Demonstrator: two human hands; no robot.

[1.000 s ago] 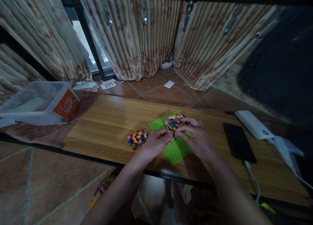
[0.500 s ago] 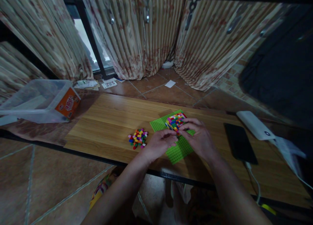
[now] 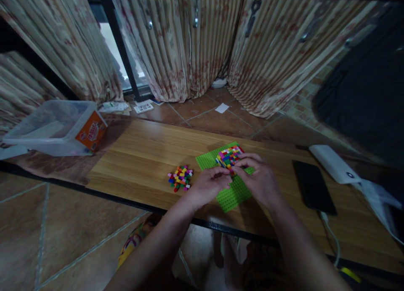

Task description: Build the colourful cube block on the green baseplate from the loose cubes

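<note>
Toward the near edge of the wooden table (image 3: 135, 156), right of its middle, a green baseplate (image 3: 235, 193) is laid flat, with a block of coloured bricks (image 3: 229, 155) built up on its far corner. Both hands are brought together over the plate just in front of that block. The fingertips of the left hand (image 3: 206, 188) and the right hand (image 3: 261, 181) are pinched toward each other at the near side of the bricks, where a small red piece seems to be held between them; whether it is truly gripped, and by which hand, cannot be told. The plate appears to be steadied under the heels of the hands, so that pressing would not shift it.

A loose pile of bricks (image 3: 180, 177) is kept just left of the plate, within easy reach of the left hand. A dark phone (image 3: 313, 185) and a white power bank (image 3: 334, 164) lie well apart toward the right edge, and a clear plastic box (image 3: 57, 129) stands off the left end.

Compared with a second ago, the hands are held in nearly the same pose, drawn only slightly closer, and the view has drifted a little.
</note>
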